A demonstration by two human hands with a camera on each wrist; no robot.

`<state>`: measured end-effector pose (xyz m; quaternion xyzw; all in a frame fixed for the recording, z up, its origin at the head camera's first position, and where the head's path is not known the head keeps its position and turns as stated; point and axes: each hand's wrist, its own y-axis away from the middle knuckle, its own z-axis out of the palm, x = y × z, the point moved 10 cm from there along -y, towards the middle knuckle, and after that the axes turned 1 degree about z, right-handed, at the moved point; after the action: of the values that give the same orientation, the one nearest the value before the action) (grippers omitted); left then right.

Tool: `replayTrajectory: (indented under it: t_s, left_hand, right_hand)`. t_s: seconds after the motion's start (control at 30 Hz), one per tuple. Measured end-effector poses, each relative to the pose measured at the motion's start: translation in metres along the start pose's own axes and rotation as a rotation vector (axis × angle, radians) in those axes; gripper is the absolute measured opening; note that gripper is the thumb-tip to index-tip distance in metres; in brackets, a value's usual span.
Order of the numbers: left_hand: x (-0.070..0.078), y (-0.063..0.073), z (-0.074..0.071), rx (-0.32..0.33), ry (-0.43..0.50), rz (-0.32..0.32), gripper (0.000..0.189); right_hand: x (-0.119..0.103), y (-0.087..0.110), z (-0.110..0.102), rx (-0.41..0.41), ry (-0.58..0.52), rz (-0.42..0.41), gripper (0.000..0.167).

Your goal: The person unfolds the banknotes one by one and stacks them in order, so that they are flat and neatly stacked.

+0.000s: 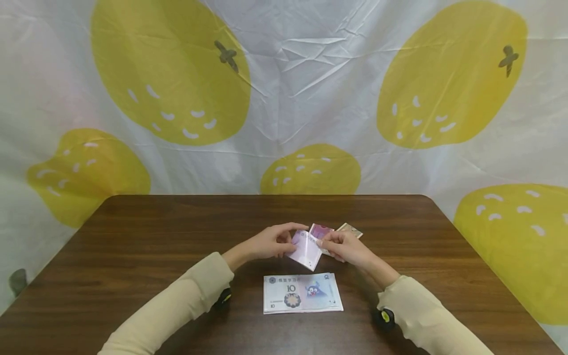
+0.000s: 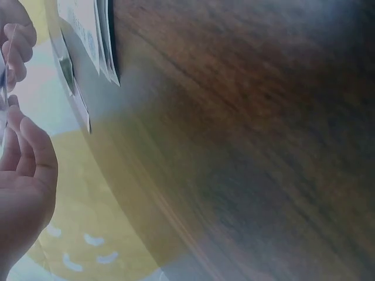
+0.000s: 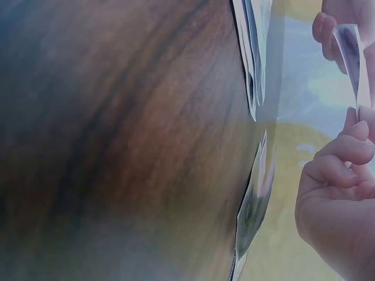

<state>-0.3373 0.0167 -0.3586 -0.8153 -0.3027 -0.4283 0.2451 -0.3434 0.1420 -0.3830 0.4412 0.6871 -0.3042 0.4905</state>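
Between both hands, above the wooden table, is a pale purple play banknote [image 1: 307,251], tilted and slightly bowed in the right wrist view. My left hand [image 1: 269,241] pinches its left side between thumb and fingers. On its right edge, the thumb and curled fingers of my right hand [image 1: 348,249] grip it. Behind the hands lie a magenta banknote [image 1: 320,230] and a tan-green banknote [image 1: 351,229], partly covered by the held note and the right hand. Nearer to me lies a stack of banknotes [image 1: 303,293], its top one marked 10 with a blue cartoon figure.
The brown wooden table [image 1: 177,222] reaches back to a white cloth [image 1: 310,98] printed with yellow fruit. A dark rounded object [image 1: 18,282] shows beyond the table's left edge. Both forearms, in cream sleeves, come in from the front on either side of the stack.
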Motion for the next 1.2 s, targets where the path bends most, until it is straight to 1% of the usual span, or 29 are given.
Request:
replayTrajectory:
  t_s: [0.03, 0.13, 0.27, 0.37, 0.43, 0.5, 0.57, 0.67, 0.73, 0.83, 1.07, 1.2]
  left_hand:
    - [-0.004, -0.001, 0.001, -0.003, -0.002, 0.004, 0.047]
    - [-0.002, -0.002, 0.000, 0.011, -0.005, 0.029, 0.038]
    - [0.002, -0.002, -0.004, 0.046, -0.050, 0.075, 0.018]
    - [0.002, -0.002, -0.004, 0.056, -0.086, 0.084, 0.008]
    - [0.002, -0.002, -0.004, 0.048, -0.080, 0.082, 0.005]
    - [0.000, -0.002, -0.003, 0.031, -0.030, 0.066, 0.004]
    - [-0.002, -0.001, -0.002, 0.014, 0.054, 0.041, 0.005]
    - [-0.005, 0.000, -0.002, 0.009, 0.190, 0.004, 0.007]
    - [-0.005, 0.001, -0.003, 0.011, 0.251, -0.007, 0.008]
    - [-0.006, 0.002, -0.004, 0.012, 0.290, -0.019, 0.009]
    - [-0.011, 0.005, -0.003, -0.012, 0.315, -0.060, 0.010]
    - [-0.015, 0.007, -0.003, -0.021, 0.335, -0.095, 0.014]
  right_hand:
    - [0.000, 0.000, 0.000, 0.002, -0.003, -0.001, 0.024]
    - [0.000, 0.000, -0.001, 0.012, -0.003, 0.001, 0.023]
    - [0.002, -0.001, 0.000, 0.019, -0.014, -0.003, 0.020]
    - [0.003, -0.001, 0.002, 0.012, -0.019, -0.008, 0.018]
    - [0.002, -0.002, 0.004, 0.003, -0.022, -0.013, 0.018]
    - [0.002, -0.002, 0.005, -0.002, -0.027, -0.017, 0.019]
    - [0.001, -0.002, 0.006, -0.003, -0.047, -0.017, 0.019]
    - [0.002, -0.001, 0.005, 0.009, -0.088, -0.005, 0.016]
    - [0.003, -0.001, 0.004, 0.021, -0.111, 0.007, 0.013]
    - [0.004, 0.001, 0.002, 0.033, -0.128, 0.019, 0.012]
    - [0.004, 0.002, 0.001, 0.048, -0.141, 0.039, 0.018]
    - [0.003, 0.003, 0.001, 0.053, -0.139, 0.039, 0.015]
